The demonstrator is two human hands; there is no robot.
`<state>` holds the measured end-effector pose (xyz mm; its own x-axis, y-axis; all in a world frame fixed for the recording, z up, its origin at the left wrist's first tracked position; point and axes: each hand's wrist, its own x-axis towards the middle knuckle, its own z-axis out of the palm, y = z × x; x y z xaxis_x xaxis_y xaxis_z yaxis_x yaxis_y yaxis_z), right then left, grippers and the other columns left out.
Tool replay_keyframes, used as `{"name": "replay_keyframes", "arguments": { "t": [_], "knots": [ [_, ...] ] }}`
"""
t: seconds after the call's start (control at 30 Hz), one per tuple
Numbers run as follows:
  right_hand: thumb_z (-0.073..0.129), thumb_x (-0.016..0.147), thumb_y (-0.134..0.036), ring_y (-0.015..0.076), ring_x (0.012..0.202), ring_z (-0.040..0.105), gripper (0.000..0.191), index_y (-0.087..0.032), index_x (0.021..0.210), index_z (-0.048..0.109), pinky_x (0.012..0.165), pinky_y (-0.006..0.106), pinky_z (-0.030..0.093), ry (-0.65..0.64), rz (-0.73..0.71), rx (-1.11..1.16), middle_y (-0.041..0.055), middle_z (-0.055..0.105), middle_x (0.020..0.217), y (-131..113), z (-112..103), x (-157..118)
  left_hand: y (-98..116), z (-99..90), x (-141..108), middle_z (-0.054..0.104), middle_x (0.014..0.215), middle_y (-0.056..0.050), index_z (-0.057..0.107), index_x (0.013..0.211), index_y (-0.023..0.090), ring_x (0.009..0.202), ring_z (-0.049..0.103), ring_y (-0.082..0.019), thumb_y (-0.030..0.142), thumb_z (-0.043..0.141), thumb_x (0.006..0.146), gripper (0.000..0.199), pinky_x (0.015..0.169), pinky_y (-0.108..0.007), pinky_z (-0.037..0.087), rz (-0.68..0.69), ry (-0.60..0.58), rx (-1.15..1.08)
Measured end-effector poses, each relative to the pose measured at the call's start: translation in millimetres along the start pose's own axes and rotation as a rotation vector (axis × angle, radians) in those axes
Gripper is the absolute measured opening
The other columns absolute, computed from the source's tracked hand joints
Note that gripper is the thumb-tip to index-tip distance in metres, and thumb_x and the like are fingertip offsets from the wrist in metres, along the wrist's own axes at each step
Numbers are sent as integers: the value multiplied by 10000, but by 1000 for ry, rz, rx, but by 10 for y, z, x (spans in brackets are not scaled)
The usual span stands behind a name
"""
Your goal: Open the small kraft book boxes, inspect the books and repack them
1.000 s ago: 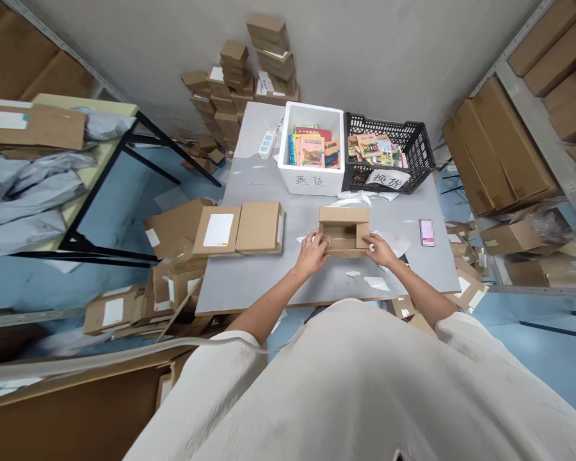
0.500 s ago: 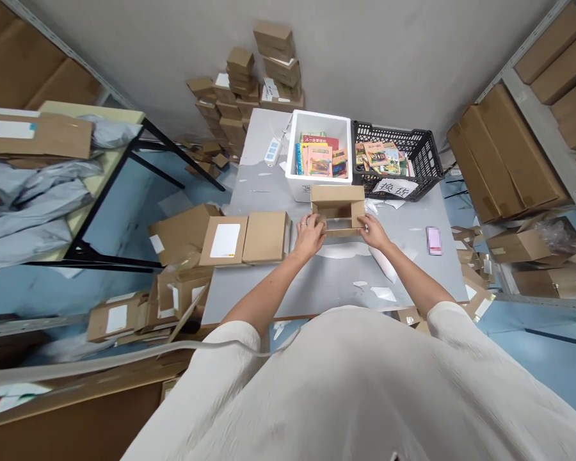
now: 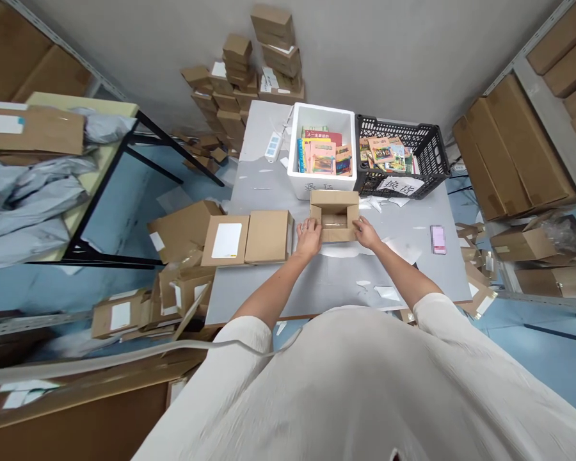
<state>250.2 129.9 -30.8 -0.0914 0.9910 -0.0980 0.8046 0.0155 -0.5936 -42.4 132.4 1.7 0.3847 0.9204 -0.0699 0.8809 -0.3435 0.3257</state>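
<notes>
A small open cardboard box (image 3: 335, 235) stands on the grey table (image 3: 288, 291), and its brown inside faces up toward me. My left hand (image 3: 309, 238) grips the left side of this box, fingers bent over the wall. At the opposite side my right hand (image 3: 367, 233) holds the right wall near the front corner. Left of my left hand lie two flat closed cardboard boxes, a plain one (image 3: 267, 237) and one with a white label (image 3: 224, 240). Just behind the open box is a white foam bin (image 3: 320, 182) with several colourful books (image 3: 322, 157).
Beside the foam bin, a black plastic crate (image 3: 429, 160) also holds books. A power strip (image 3: 273, 147) lies at the back left, a phone (image 3: 438, 239) at the right. Paper scraps (image 3: 386, 292) litter the table. Stacked boxes (image 3: 237, 80) stand along the wall; a shelf (image 3: 532, 109) is right.
The box's bottom now shows brown where a pale patch showed through before. Both hands stay at its sides; the right hand has moved slightly left and down with the wall.
</notes>
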Motion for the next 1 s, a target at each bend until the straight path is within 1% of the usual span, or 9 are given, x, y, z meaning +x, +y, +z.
{"name": "replay_keyframes", "arguments": {
  "t": [0.1, 0.2, 0.27, 0.37, 0.47, 0.57, 0.7, 0.87, 1.0],
  "knots": [
    [610, 982, -238, 373, 1648, 473, 559, -181, 1529, 708, 1338, 555, 468, 28, 25, -4, 168, 489, 1773, -9, -12, -13, 48, -17, -7, 503, 1726, -234, 643, 1503, 194, 1707, 329, -398, 115, 509, 962, 563, 1367, -694, 265, 8, 30, -11],
    [587, 1012, -266, 358, 1647, 474, 529, -179, 1520, 708, 1351, 550, 448, 51, 52, -28, 175, 470, 1782, 29, -79, -144, 112, -26, -23, 475, 1761, -239, 624, 1533, 196, 1719, 312, -398, 133, 528, 960, 584, 1365, -715, 250, 59, 54, -41],
    [565, 1025, -278, 348, 1600, 524, 512, -201, 1509, 713, 1323, 555, 477, 79, 63, -16, 168, 502, 1754, 102, -144, -298, 178, -18, -37, 457, 1778, -240, 641, 1513, 193, 1721, 310, -405, 143, 535, 964, 562, 1361, -722, 245, 103, 60, -62],
    [519, 1045, -295, 324, 1424, 657, 494, -225, 1489, 721, 1228, 533, 558, 116, 88, 23, 161, 552, 1702, 277, -258, -597, 350, 20, -68, 462, 1777, -227, 668, 1478, 192, 1718, 321, -397, 140, 530, 976, 523, 1374, -702, 226, 188, 66, -102],
    [516, 1041, -291, 291, 1247, 727, 475, -216, 1450, 744, 1173, 492, 586, 106, 155, 11, 163, 600, 1641, 509, -382, -921, 617, 86, -123, 491, 1759, -202, 686, 1454, 209, 1706, 341, -380, 113, 529, 969, 519, 1375, -672, 230, 299, 58, -136],
    [528, 1021, -250, 286, 1206, 732, 464, -203, 1415, 767, 1160, 470, 586, 71, 259, -58, 163, 669, 1542, 769, -500, -1213, 931, 178, -200, 502, 1749, -197, 686, 1462, 221, 1675, 381, -374, 94, 521, 964, 540, 1341, -654, 286, 374, 20, -145],
    [535, 1010, -214, 309, 1348, 680, 476, -191, 1423, 771, 1177, 453, 562, -3, 370, -186, 168, 684, 1534, 1096, -626, -1479, 1314, 349, -286, 505, 1744, -203, 693, 1458, 211, 1645, 418, -374, 82, 492, 974, 539, 1303, -643, 341, 380, -46, -132],
    [586, 986, -221, 378, 1525, 538, 614, -212, 1595, 662, 1220, 511, 486, -135, 435, -378, 167, 543, 1738, 1396, -755, -1608, 1730, 629, -317, 529, 1732, -188, 709, 1461, 228, 1617, 451, -386, 98, 529, 961, 547, 1286, -647, 374, 303, -158, -133],
    [611, 932, -144, 375, 1576, 451, 796, -245, 1716, 517, 1239, 500, 401, -265, 341, -465, 141, 458, 1818, 1595, -851, -1620, 2091, 873, -306, 524, 1744, -172, 692, 1509, 242, 1599, 477, -384, 149, 551, 996, 540, 1278, -611, 407, 215, -250, -144]
  ]
}}
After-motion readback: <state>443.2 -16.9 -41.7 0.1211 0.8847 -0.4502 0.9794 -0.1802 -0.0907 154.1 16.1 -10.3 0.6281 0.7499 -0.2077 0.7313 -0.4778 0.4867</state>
